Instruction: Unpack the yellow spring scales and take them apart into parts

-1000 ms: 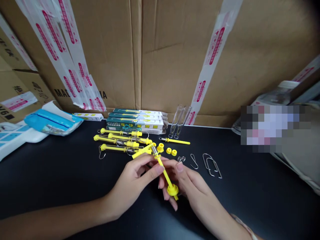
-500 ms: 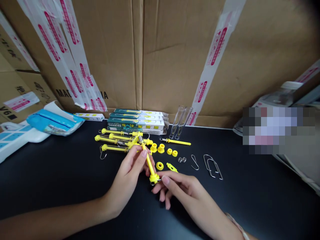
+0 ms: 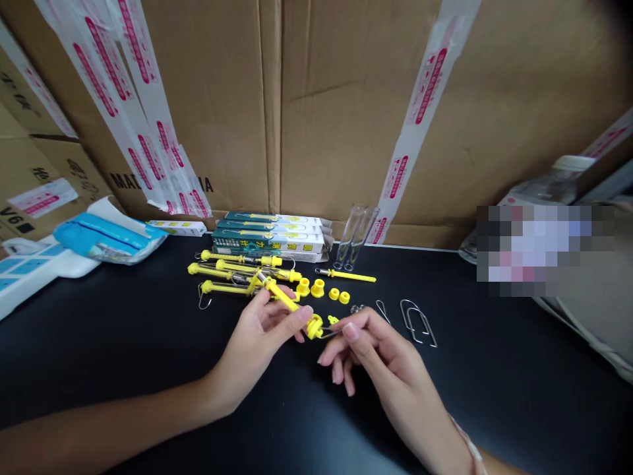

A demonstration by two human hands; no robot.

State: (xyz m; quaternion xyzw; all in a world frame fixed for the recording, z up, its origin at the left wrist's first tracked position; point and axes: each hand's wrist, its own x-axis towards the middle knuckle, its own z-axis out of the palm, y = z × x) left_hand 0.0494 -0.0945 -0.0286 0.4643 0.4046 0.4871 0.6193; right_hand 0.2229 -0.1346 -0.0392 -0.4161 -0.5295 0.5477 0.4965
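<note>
My left hand (image 3: 270,336) is closed round a yellow spring scale rod (image 3: 281,295), with a metal spring at its upper end and a yellow collar at its lower end. From that collar a thin metal hook (image 3: 329,332) sticks out to the right. My right hand (image 3: 378,353) pinches the hook between thumb and index finger, its other fingers loosely curled. Just beyond my hands lie yellow caps (image 3: 318,288), smaller yellow rings (image 3: 339,296) and a yellow tab (image 3: 333,320), partly hidden by my right fingers. Small coiled springs (image 3: 357,308) are also half covered.
Several spring scales (image 3: 232,287) lie behind my left hand, before stacked boxes (image 3: 270,241). Two clear tubes (image 3: 353,237) stand near the cardboard. Another rod (image 3: 349,276), a wire hook (image 3: 382,311) and large wire clips (image 3: 418,322) lie rightward. A bottle (image 3: 548,185) stands at far right.
The rod has tilted flatter, its collar end moving right and up. My right hand has shifted right and up with the hook, and more of the hook shows outside the collar.
</note>
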